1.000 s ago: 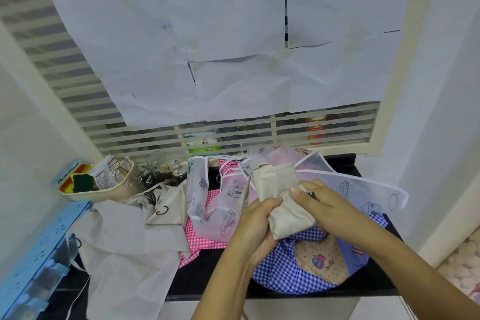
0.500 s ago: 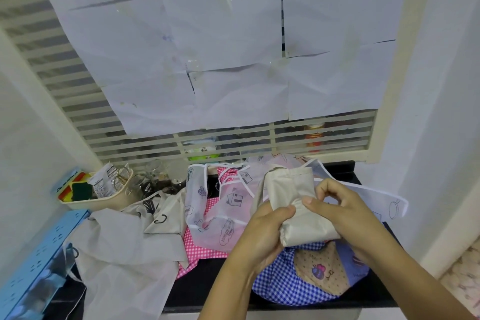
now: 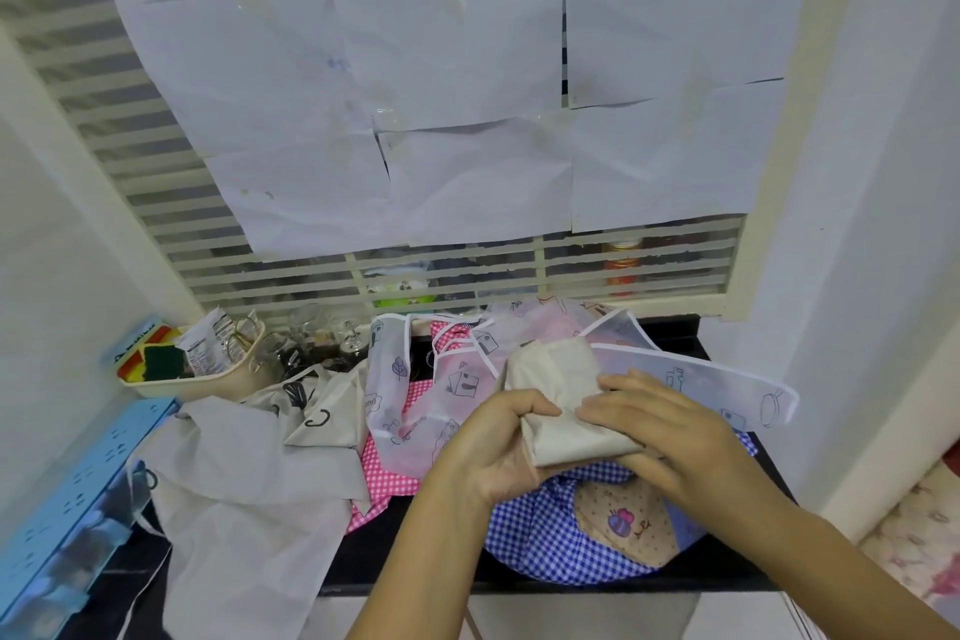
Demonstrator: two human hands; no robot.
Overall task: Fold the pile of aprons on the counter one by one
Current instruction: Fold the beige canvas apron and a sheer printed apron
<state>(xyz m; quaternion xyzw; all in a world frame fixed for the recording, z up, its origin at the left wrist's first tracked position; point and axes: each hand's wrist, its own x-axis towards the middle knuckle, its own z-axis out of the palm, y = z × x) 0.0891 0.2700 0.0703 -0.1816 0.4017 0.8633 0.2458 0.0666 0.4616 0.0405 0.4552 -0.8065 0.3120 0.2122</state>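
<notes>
Both hands hold a folded beige apron (image 3: 561,405) above the black bench (image 3: 405,556) — the left hand (image 3: 498,447) clenched on its near-left corner, fingers curled tight over the cloth, the right hand (image 3: 670,431) pressed flat across its top, thumb tucked beneath. Under it lie a blue gingham apron (image 3: 545,541), a clear printed apron (image 3: 415,405) and a pink checked apron (image 3: 384,478) — a grey apron (image 3: 244,494) sprawls to the left.
</notes>
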